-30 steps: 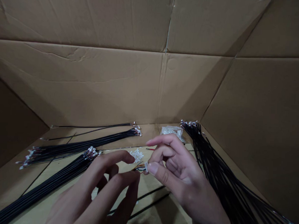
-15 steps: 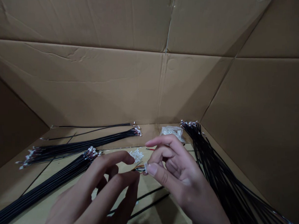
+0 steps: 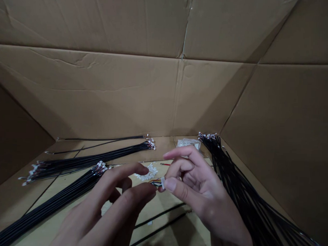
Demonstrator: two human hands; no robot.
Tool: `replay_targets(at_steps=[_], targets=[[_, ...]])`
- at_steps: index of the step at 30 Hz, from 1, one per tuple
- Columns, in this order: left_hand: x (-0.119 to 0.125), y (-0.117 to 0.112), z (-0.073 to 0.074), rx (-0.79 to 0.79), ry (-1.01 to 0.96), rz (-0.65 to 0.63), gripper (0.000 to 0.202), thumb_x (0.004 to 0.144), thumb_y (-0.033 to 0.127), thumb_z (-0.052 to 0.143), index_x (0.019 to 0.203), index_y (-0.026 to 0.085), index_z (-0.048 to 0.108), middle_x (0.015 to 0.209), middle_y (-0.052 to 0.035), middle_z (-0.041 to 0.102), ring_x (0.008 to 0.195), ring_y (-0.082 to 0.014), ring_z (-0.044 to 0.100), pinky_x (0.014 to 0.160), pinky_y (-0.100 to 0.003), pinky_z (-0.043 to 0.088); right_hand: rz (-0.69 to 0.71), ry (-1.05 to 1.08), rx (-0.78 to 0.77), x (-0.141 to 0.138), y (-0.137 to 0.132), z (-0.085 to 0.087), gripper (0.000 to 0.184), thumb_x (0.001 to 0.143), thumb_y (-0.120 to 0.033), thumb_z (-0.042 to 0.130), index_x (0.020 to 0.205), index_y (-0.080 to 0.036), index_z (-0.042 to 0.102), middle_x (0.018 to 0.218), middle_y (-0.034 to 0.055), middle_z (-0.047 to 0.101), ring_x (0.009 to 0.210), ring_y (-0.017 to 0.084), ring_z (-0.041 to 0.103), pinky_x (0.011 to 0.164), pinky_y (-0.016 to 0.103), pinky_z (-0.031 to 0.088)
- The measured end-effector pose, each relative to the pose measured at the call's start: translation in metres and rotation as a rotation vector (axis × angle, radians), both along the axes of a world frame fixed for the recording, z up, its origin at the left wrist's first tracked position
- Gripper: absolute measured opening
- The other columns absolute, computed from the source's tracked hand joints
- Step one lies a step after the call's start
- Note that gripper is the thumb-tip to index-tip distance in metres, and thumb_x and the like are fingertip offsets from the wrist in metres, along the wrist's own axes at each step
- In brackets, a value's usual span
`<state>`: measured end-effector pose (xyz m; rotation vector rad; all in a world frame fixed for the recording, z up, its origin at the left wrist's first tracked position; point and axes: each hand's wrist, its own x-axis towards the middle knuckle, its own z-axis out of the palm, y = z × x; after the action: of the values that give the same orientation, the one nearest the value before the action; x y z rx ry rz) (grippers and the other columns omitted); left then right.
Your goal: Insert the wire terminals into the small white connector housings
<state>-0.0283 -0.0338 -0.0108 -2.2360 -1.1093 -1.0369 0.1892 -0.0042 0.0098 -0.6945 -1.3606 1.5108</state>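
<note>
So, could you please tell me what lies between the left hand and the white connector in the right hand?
Thin coloured wires bridge the left hand and the white connector, in the head view.

The connector point(image 3: 163, 183) is white, the wires point(image 3: 155, 182) entering it orange, bluish green and dark. Piled small plugs point(image 3: 150, 171) are white too. Black cables point(image 3: 53, 202) at left and a black bundle point(image 3: 239, 186) at right have white tips. The cardboard wall point(image 3: 114, 81) is brown with darker crease lines; the bench point(image 3: 163, 202) is pale tan.
</note>
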Motion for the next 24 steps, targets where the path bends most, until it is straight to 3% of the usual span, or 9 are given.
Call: replay_targets(at_steps=[4,9,12,17,24], targets=[[0.010,0.002,0.007,0.018,0.007,0.014,0.028,0.094,0.013,0.053,0.110,0.028,0.070,0.116,-0.0037,0.066,0.093,-0.0152,0.070,0.053,-0.018,0.052,0.009,0.049,0.015,-0.001,0.002,-0.001,0.023,0.095,-0.018,0.074,0.113,-0.030,0.066,0.080,-0.0061,0.066,0.079,0.011,0.061,0.074,0.024,0.045],[0.029,-0.002,0.017,-0.059,-0.180,0.041,0.028,0.097,0.008,0.050,0.104,0.030,0.068,0.108,0.0006,0.065,0.089,-0.0117,0.067,0.061,-0.018,0.051,-0.006,0.073,0.032,-0.003,0.004,0.001,0.018,0.094,-0.021,0.076,0.108,-0.029,0.068,0.082,-0.0056,0.068,0.083,0.012,0.067,0.077,0.024,0.050],[0.027,0.000,0.017,-0.083,-0.211,0.069,0.025,0.098,0.014,0.052,0.103,0.032,0.069,0.105,0.0020,0.065,0.082,-0.0102,0.068,0.055,-0.018,0.048,0.008,0.084,0.034,-0.004,0.006,0.003,0.011,0.093,-0.020,0.076,0.100,-0.026,0.071,0.085,-0.0049,0.071,0.086,0.012,0.071,0.079,0.024,0.055],[0.011,0.004,0.012,-0.033,-0.128,-0.002,0.023,0.096,0.019,0.056,0.109,0.034,0.069,0.110,0.0013,0.064,0.084,-0.0097,0.069,0.049,-0.016,0.047,0.051,0.125,0.024,-0.007,0.014,-0.001,0.013,0.085,-0.017,0.083,0.093,-0.025,0.077,0.087,-0.0050,0.075,0.084,0.008,0.072,0.078,0.018,0.057],[0.024,-0.002,0.011,-0.089,-0.255,0.115,0.025,0.097,0.020,0.053,0.108,0.036,0.068,0.110,-0.0006,0.064,0.095,-0.0158,0.066,0.047,-0.021,0.042,0.101,0.235,0.029,-0.012,0.023,-0.012,0.017,0.083,-0.013,0.085,0.092,-0.025,0.079,0.089,-0.0052,0.077,0.085,0.006,0.072,0.080,0.015,0.057]])
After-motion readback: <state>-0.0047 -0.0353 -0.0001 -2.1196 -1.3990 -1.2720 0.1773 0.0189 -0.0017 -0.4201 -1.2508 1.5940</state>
